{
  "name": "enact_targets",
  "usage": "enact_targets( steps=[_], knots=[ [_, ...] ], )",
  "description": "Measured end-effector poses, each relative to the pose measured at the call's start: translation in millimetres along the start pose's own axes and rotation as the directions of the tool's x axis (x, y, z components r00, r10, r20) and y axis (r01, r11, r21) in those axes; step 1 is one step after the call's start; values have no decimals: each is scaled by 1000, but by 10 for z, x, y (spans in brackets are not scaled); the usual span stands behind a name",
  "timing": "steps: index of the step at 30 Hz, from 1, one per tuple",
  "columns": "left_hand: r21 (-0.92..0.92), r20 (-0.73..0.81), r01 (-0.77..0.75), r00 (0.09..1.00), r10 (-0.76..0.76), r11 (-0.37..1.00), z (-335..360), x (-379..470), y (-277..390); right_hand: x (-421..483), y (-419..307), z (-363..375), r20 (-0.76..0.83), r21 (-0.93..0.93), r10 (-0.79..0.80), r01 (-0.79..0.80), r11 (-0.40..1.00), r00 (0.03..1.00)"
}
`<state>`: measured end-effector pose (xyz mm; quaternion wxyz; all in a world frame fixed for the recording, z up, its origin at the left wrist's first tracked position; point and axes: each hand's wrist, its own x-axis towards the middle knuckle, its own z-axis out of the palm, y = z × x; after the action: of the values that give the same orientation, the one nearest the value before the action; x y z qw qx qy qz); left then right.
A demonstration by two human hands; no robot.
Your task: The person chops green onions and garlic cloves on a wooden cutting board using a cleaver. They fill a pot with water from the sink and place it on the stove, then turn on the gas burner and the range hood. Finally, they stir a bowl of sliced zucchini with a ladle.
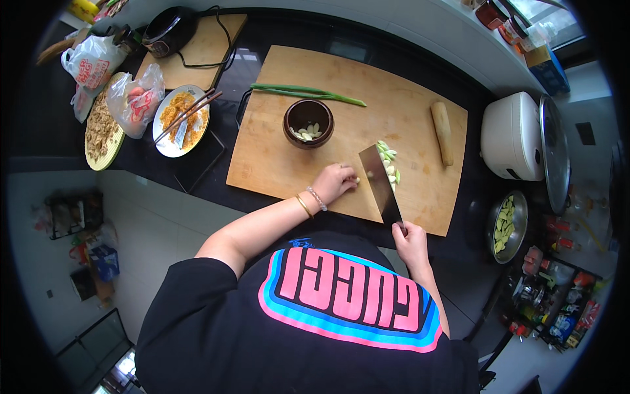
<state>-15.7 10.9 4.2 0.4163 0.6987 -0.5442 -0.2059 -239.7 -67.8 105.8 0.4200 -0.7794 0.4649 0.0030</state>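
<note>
My right hand point(412, 245) grips the handle of a cleaver point(380, 183), its broad blade resting over the wooden cutting board point(275, 165). Just beyond the blade lie cut scallion pieces and pale garlic cloves point(390, 170). To the left of the cleaver, my left hand point(334, 182) rests on the board, fingertips pinched on a small garlic clove point(358, 180). A brown mortar-like bowl point(308, 139) with several peeled cloves in it stands farther back. Behind the bowl lies a long green scallion point(315, 92). A wooden pestle-like stick point(442, 133) is on the board's right side.
At left are a plate of orange crumbs point(162, 118) with chopsticks, plastic bags point(135, 101), and a yellow tray point(118, 143) of shredded food. A white rice cooker point(509, 135) and a metal bowl point(522, 216) of sliced green vegetable stand at right.
</note>
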Motion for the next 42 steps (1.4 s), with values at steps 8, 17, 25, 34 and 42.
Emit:
enact_targets(
  steps=[8, 17, 25, 34, 42],
  knots=[
    [-33, -126, 124, 984, -127, 992, -93, -164, 14, -117, -97, 16, 24, -87, -82, 84, 993, 996],
    [-125, -50, 369, 925, -377, 921, -9, -138, 92, -124, -146, -35, 57, -193, -76, 85, 978, 995],
    [-230, -75, 361, 919, -386, 904, 90, -178, 12, 2, 18, 155, 82, -149, -112, 124, 981, 990],
    [-197, -120, 317, 932, -343, 928, 84, -187, 21, 17, -109, 215, -1, -65, -128, 128, 990, 992],
    [-195, -105, 363, 916, -388, 911, 62, -176, 53, -26, -133, 86, 88, -136, -120, 131, 982, 989]
  ],
)
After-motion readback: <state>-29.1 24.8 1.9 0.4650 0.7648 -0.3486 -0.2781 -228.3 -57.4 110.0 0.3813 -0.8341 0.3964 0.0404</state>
